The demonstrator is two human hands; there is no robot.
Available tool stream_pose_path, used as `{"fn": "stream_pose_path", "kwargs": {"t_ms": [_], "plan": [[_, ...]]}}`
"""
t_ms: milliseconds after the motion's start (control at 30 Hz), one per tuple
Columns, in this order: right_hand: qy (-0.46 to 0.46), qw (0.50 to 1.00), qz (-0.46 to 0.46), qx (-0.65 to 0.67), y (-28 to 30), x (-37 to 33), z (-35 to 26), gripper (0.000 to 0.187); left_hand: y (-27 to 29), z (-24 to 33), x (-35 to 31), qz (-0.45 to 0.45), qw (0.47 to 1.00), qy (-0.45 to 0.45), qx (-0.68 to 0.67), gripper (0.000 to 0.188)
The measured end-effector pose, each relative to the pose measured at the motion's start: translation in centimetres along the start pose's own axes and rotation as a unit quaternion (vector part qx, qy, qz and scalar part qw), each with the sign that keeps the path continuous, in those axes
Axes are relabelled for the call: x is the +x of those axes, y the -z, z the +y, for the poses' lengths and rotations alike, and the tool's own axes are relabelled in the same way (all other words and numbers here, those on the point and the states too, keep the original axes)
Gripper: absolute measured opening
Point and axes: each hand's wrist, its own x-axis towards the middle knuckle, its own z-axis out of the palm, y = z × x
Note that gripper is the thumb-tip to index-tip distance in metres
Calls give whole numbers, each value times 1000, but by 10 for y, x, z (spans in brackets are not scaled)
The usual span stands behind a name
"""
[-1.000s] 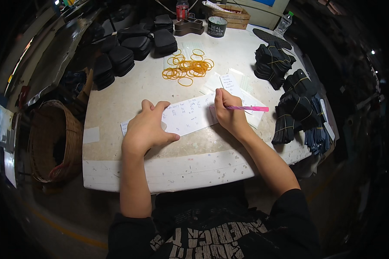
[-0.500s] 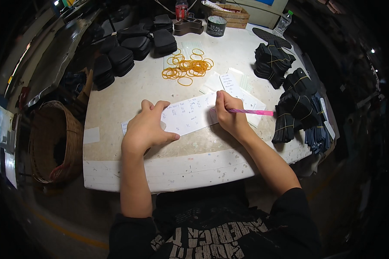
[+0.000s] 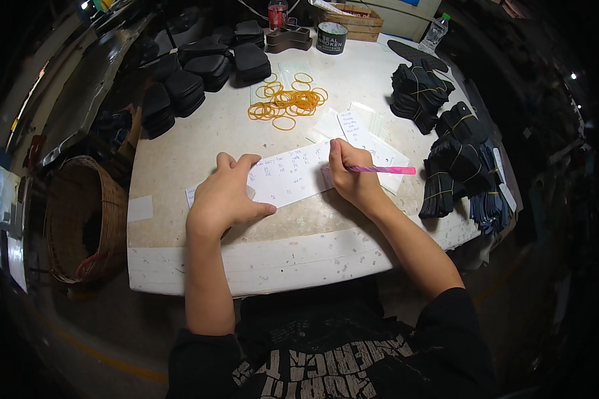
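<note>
A long white paper slip (image 3: 289, 179) covered in handwriting lies on the table in front of me, tilted up toward the right. My left hand (image 3: 223, 193) rests across its left part, fingers and thumb spread apart, holding it down. At the slip's right end, my right hand (image 3: 356, 176) grips a pink and purple pen (image 3: 386, 170), whose back end sticks out to the right. The pen's tip is hidden behind the fingers. More white papers (image 3: 379, 149), one handwritten, lie just beyond the right hand. A loose pile of yellow rubber bands (image 3: 289, 103) lies beyond the slip.
Stacks of black padded pieces (image 3: 186, 90) stand at the back left. Rubber-banded black bundles (image 3: 452, 159) line the right edge. At the back are a dark can (image 3: 331, 38), a wooden crate (image 3: 356, 25) and a clear bottle (image 3: 436, 33). A wicker basket (image 3: 106, 219) stands left of the table.
The pen's back end has tipped slightly up and left, with a small leftward shift of my right hand. My left hand stays in place on the slip.
</note>
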Motion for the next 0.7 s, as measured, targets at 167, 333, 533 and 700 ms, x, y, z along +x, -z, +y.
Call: {"fn": "stream_pose_path", "kwargs": {"t_ms": [167,333,533,700], "plan": [[-13,1000,3,8,0,1,0,31,-1,0,0,1,1000,0,2,102],[-1,1000,8,-2,0,1,0,31,-2,-2,1,7,1000,-8,5,102],[-10,1000,12,-20,1,1,2,30,-3,-2,0,14,1000,-13,8,102],[1,1000,14,-11,0,1,3,30,-3,-1,1,10,1000,-3,10,103]]}}
